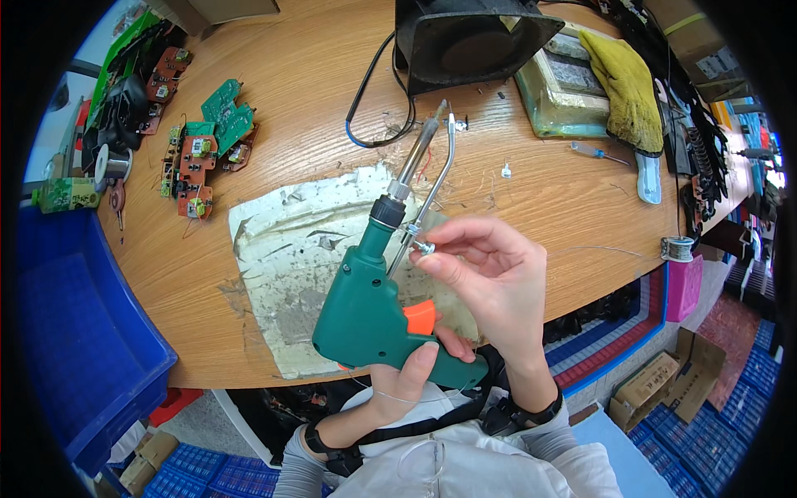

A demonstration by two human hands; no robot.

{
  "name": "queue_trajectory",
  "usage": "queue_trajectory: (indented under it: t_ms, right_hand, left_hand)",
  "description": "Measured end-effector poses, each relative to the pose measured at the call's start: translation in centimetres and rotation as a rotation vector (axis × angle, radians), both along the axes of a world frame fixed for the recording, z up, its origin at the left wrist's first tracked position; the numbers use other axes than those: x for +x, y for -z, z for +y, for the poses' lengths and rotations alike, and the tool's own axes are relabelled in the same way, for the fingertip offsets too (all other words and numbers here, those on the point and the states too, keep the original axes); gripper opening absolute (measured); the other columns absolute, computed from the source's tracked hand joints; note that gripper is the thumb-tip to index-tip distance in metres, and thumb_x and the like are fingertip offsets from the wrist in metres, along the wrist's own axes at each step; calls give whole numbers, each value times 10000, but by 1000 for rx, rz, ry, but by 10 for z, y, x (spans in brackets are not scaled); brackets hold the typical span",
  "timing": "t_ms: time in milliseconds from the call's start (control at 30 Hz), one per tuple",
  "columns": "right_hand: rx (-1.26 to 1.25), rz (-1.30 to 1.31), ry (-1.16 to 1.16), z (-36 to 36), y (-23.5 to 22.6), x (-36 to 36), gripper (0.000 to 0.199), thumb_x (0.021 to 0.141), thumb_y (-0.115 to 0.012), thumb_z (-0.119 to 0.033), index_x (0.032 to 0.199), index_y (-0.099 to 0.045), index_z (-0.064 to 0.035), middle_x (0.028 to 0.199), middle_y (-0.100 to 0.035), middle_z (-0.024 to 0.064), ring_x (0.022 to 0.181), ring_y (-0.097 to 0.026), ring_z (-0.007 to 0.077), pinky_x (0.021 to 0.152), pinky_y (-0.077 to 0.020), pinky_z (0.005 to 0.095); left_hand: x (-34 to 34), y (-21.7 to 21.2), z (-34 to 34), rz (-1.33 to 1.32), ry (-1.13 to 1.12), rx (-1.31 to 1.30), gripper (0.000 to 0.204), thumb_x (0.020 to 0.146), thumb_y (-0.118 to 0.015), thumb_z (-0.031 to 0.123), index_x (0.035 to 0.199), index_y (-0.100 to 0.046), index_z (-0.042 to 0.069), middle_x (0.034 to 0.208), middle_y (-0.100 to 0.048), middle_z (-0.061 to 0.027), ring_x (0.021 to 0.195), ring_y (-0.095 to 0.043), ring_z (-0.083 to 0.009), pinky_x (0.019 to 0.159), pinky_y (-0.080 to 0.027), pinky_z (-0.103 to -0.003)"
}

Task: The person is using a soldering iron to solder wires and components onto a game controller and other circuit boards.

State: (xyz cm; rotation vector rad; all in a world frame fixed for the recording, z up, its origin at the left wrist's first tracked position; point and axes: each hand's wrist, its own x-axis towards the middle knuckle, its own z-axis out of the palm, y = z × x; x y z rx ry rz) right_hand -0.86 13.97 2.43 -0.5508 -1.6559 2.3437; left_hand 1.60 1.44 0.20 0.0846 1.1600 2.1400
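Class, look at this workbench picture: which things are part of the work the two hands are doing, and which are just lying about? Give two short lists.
In hand:
- green soldering gun, gripped by the left hand
- small screw on its wire guide tube, pinched by the right hand

Lying about:
- circuit boards
- black fan
- yellow glove
- solder spool
- small screwdriver
- blue bin

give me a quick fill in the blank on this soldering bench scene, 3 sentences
1. The left hand grips the handle of a ____ soldering gun.
2. The right hand pinches a small screw on the gun's thin metal ____.
3. A ____ glove lies at the table's far right.

Missing words: green; tube; yellow
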Motion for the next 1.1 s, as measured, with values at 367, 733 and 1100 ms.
queue_trajectory:
  t_ms: [367, 733, 1100]
  right_hand:
    - [-46, -35, -9, 1, -2, 3, 140, 737, -587, 20, 867, -543, 46, 791, -589, 104, 726, -587, 119, 619, -475, 198]
    - [-165, -12, -15, 2, -2, 4, 155, 743, -580, 27, 888, -541, 64, 837, -583, 126, 781, -592, 159, 673, -484, 227]
    - [-185, -13, 4, -1, -1, 2, 163, 748, -563, 31, 886, -477, 45, 825, -590, 169, 767, -602, 196, 683, -500, 269]
  left_hand:
    - [0, -1, -1, -58, 13, 9, 312, 824, -462, 264, 786, -488, -44, 736, -546, -123, 718, -551, -192, 670, -453, -297]
    - [2, 4, -1, 19, 18, -10, 398, 827, -446, 324, 1076, -379, 21, 706, -489, -127, 630, -524, -226, 610, -456, -350]
    - [2, 4, -1, 19, 8, -36, 408, 824, -442, 332, 1065, -366, 11, 700, -492, -128, 621, -526, -223, 599, -458, -340]
